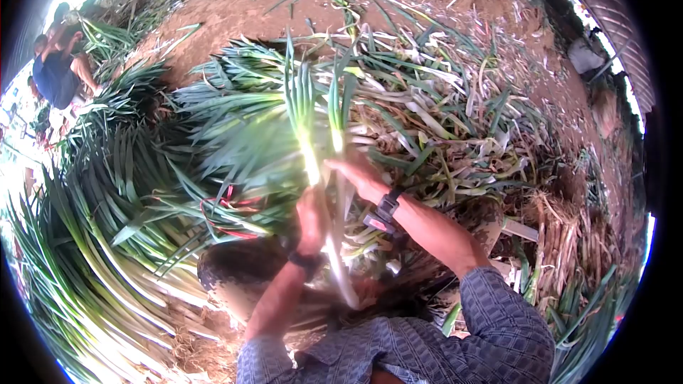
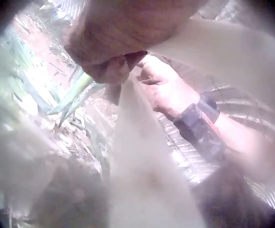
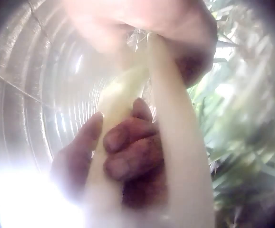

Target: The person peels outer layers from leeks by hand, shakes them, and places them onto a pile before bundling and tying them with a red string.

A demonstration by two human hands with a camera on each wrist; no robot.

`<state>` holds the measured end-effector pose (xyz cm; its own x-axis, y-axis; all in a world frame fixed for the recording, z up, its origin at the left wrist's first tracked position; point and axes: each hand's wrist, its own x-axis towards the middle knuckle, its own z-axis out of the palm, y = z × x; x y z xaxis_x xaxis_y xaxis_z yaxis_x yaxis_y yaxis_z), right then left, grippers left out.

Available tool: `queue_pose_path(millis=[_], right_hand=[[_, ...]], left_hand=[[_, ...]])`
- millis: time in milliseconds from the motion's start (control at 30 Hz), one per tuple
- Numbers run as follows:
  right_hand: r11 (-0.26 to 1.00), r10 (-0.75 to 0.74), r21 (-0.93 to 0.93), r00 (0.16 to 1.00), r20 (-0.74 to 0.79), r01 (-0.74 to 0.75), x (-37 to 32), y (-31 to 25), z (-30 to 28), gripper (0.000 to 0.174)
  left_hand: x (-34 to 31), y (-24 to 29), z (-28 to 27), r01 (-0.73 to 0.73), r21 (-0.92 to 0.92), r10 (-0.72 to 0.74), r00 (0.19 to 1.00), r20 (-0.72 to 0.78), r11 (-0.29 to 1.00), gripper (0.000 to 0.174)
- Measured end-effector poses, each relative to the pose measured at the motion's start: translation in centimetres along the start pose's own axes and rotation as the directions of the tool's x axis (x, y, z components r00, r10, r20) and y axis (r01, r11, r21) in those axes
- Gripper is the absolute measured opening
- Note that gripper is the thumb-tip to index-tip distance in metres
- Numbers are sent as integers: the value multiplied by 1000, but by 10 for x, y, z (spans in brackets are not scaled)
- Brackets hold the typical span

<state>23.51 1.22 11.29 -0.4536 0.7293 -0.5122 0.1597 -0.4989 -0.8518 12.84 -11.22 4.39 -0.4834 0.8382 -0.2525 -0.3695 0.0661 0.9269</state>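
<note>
Upright in the middle of the head view are two leeks, one leek [image 1: 307, 148] on the left and another leek [image 1: 337, 117] beside it, green leaves up. The left hand [image 1: 311, 220] grips the left leek's white stalk; in the right wrist view its fingers [image 3: 130, 161] curl round a pale stalk [image 3: 110, 109]. Slightly higher, the right hand [image 1: 358, 176] holds the other leek; in the right wrist view the right hand [image 3: 161, 23] bends over a white stalk [image 3: 178, 128]. The left wrist view has the left hand [image 2: 123, 33] close to the right hand [image 2: 168, 88].
Many leeks [image 1: 114, 220] lie in a pile at the left, with red ties [image 1: 231, 206] near it. Peeled leaves and scraps [image 1: 434, 114] cover the ground ahead and right. A root bundle [image 1: 558, 235] stands at right. A person [image 1: 57, 75] sits at far left.
</note>
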Motion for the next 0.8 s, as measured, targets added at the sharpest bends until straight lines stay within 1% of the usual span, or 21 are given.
queue_pose_path(millis=[67,133,167,200,267,300,367,400,500,533,567,600,633,667,700,733,767,800], right_hand=[[993,-6,114,999,38,1,22,22,-4,30],[975,-42,222,995,92,20,27,30,-5,31],[962,-75,272,989,128,38,21,26,-5,31],[945,-110,322,980,163,53,16,22,-4,32],[934,-70,356,962,263,-30,4,7,-6,33],[926,-52,370,949,311,-71,-1,1,-7,33],[928,-94,371,941,325,-36,-4,-3,-4,27],[928,-115,372,936,332,-18,-6,-6,-2,25],[922,-162,387,933,322,27,-20,-24,8,46],[925,-185,374,937,297,64,-23,-23,9,49],[928,-207,360,940,271,100,-26,-23,10,51],[939,-242,305,936,257,158,-22,-19,12,53],[951,-261,231,937,234,207,-20,-14,13,44],[956,-280,152,937,211,252,-22,-12,16,35],[954,-299,72,936,187,291,-23,-10,19,27],[951,-296,143,941,165,274,-24,-10,20,33],[942,-293,215,945,144,260,-29,-15,25,39],[932,-302,248,944,136,263,-20,-5,21,30]], left_hand=[[-2,0,2,-16,0,16,1000,26,1000,40],[-5,6,-2,15,-79,-7,994,105,997,43],[-7,13,-2,34,-118,-16,989,144,992,45],[-10,20,0,50,-101,-34,987,158,994,45],[-16,38,4,81,-63,-68,980,187,995,46],[-17,47,7,132,-94,-109,971,212,987,48],[-16,59,11,236,-155,-190,945,266,959,54],[-11,64,9,223,-8,-210,931,297,975,63],[-15,97,13,172,121,-202,927,316,978,68],[-1,82,-3,137,234,-211,920,330,963,66],[7,78,-6,-60,348,-33,966,257,936,64],[15,79,-5,-237,468,156,966,205,851,62],[22,83,-8,-245,473,148,961,233,846,49],[27,91,-9,-254,478,140,955,261,841,41],[31,98,-9,-264,482,133,948,289,835,41],[36,105,-8,-136,293,46,955,293,946,39],[36,116,-6,5,92,-34,948,318,996,37],[55,97,-16,-247,233,177,941,287,941,32]])
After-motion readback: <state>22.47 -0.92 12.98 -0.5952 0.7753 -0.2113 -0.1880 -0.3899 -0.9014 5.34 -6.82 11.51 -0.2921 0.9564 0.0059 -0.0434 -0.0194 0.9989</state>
